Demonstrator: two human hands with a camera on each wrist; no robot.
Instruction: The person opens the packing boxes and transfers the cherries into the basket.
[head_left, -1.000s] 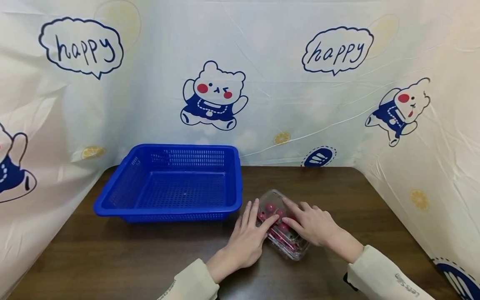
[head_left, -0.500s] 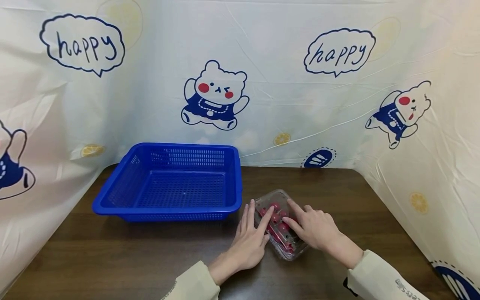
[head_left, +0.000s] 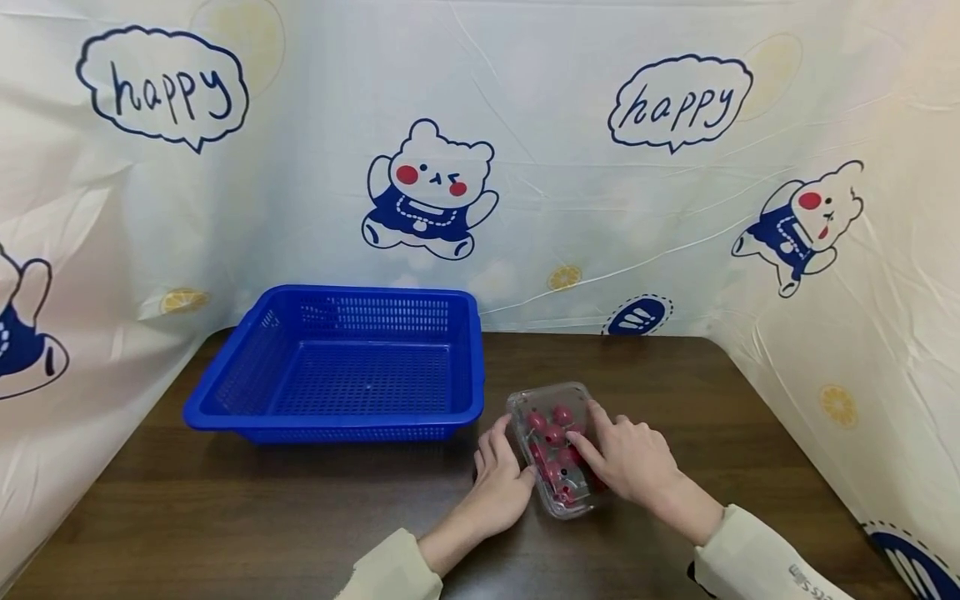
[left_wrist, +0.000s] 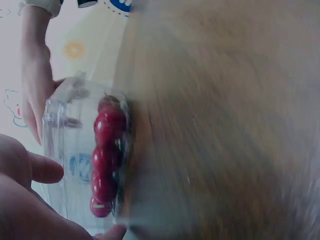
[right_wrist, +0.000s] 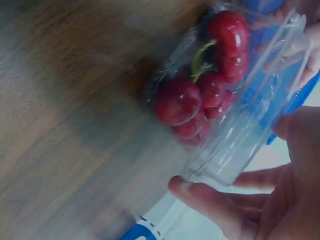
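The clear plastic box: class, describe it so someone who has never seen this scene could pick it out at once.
On the brown table, find the large blue basket. To its right, the clear plastic box sits between a left hand and a right hand. Unlike the basket, it is see-through, with round red fruit inside.

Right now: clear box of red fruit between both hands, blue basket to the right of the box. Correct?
Wrong side: the head view shows the blue basket to the left of the clear box. The rest holds.
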